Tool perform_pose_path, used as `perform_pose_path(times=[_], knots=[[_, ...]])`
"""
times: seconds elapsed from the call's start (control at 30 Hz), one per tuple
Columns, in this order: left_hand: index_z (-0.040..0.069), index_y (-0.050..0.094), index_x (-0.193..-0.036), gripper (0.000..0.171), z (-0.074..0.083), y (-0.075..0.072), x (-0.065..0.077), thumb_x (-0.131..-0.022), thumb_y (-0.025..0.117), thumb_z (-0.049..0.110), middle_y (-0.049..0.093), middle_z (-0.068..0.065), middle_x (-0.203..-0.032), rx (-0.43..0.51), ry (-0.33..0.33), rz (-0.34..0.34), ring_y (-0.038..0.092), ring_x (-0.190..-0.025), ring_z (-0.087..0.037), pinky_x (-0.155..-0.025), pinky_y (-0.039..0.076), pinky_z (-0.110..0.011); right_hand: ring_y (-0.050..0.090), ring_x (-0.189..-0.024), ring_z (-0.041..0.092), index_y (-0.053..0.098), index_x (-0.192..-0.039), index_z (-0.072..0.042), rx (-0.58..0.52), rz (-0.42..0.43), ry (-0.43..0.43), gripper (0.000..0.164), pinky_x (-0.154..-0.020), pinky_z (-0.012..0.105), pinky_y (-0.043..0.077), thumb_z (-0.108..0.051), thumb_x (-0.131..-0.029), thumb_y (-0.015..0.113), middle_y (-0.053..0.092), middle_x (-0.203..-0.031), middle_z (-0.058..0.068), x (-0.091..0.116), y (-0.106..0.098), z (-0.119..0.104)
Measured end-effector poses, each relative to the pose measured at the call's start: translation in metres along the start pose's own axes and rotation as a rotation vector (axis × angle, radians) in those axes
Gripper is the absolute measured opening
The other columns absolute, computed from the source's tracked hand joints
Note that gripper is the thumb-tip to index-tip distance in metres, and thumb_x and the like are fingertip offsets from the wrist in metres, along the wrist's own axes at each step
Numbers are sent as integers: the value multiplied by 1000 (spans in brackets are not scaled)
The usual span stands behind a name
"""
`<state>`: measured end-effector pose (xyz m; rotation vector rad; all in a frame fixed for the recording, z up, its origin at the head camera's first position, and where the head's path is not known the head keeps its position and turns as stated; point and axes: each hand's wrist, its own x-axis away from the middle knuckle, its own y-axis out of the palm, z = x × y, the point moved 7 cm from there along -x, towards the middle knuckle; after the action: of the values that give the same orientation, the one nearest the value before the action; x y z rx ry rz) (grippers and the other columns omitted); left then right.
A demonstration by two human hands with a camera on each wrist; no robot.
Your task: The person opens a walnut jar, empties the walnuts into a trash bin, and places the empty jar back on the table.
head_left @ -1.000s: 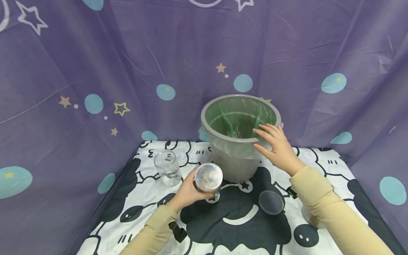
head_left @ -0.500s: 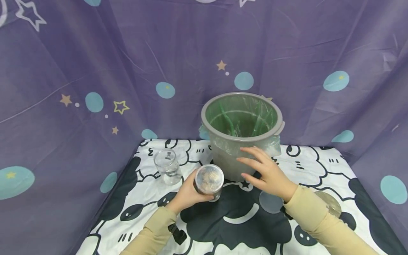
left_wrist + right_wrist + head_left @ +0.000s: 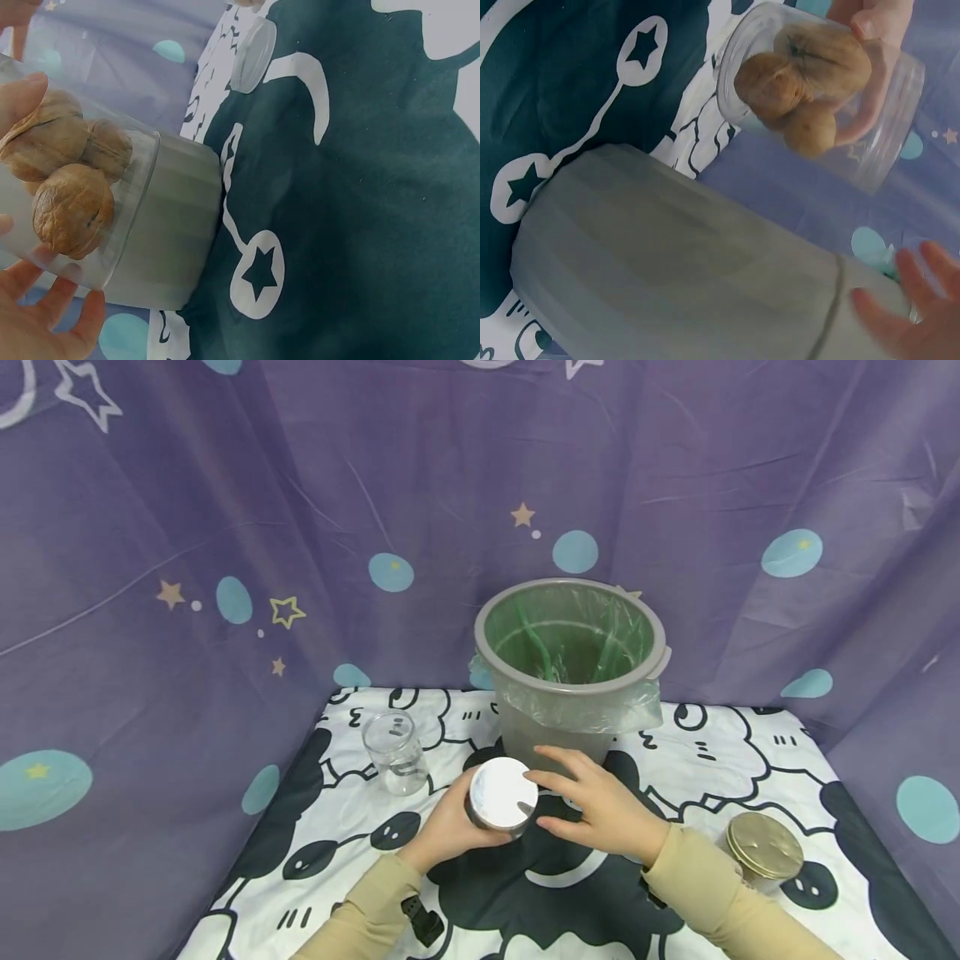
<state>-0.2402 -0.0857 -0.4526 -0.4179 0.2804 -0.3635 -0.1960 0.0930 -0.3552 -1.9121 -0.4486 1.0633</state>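
My left hand [image 3: 450, 822] grips a clear plastic jar [image 3: 889, 112] round its side. Several walnuts [image 3: 73, 210] lie inside it. In the head view the round top [image 3: 502, 793] of the jar shines bright, like a reflective cover. Over that top's right edge reach the spread fingers of my right hand [image 3: 603, 806]; whether they touch it I cannot tell. A clear shallow lid [image 3: 255, 54] lies on the cloth, mostly hidden behind my right hand in the head view.
Behind the jar stands a grey bin [image 3: 555, 735] lined with a green-tinted bag. An uncapped clear jar [image 3: 395, 753] is at the left. At the right sits a jar with a gold lid [image 3: 765, 845]. A purple curtain [image 3: 420, 485] hangs at the back.
My right hand has come down and left from the bin's rim to the held jar's top. The left hand has shifted slightly right with the jar. The gold-lidded jar is uncovered.
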Motion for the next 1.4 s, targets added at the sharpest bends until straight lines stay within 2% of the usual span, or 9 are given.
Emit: perform_pose_path(times=[0.17,0.3,0.47,0.57,0.73,0.9,1.13,1.4], knots=[[28,38,-141,95,-1,5,0,-61,89,26,48,4,-136,2,8,-12,47,-124,-20,-105,39,-45,51,-120,31,45,-140,-23,16,-86,148,71,-79,44,53,-46,-79,73,37,-145,14,-2,13,2],[28,38,-141,94,1,8,-1,-62,89,26,48,5,-136,0,24,-15,48,-123,-18,-105,39,-44,51,-119,33,40,-143,-26,37,-110,201,80,-77,46,54,-52,-75,73,34,-146,15,-6,18,1],[23,39,-141,92,6,11,0,-64,88,25,48,1,-135,-9,44,-17,48,-122,-19,-104,40,-44,54,-112,36,40,-143,-26,76,-99,190,82,-66,41,54,-55,-74,73,35,-145,19,-10,21,-3],[23,38,-142,92,7,13,1,-65,87,27,48,1,-135,-28,31,-22,48,-122,-19,-104,41,-43,56,-110,36,40,-143,-26,73,-111,192,81,-62,38,53,-56,-74,72,35,-145,20,-12,23,-4],[20,38,-143,90,7,15,2,-67,86,27,45,-3,-137,-86,34,-24,46,-125,-21,-104,40,-45,59,-107,36,41,-143,-29,55,-133,200,80,-63,39,54,-58,-74,71,37,-144,20,-14,26,-6],[20,38,-143,89,8,17,2,-68,85,28,44,-5,-139,-124,46,-33,45,-126,-24,-102,41,-48,61,-102,35,46,-140,-28,77,-109,179,80,-64,42,55,-58,-72,73,43,-140,20,-15,28,-9],[17,41,-140,88,10,19,2,-66,85,31,48,-6,-134,-171,45,-31,49,-120,-22,-99,43,-46,62,-90,24,53,-133,-27,142,-96,170,76,-58,36,54,-61,-69,74,54,-120,11,-16,28,-11],[18,42,-139,87,13,21,2,-65,86,32,49,-5,-132,-209,48,-29,50,-118,-21,-98,45,-45,59,-81,19,53,-134,-29,177,-108,179,81,-54,32,51,-64,-64,75,55,-109,9,-15,30,-12]])
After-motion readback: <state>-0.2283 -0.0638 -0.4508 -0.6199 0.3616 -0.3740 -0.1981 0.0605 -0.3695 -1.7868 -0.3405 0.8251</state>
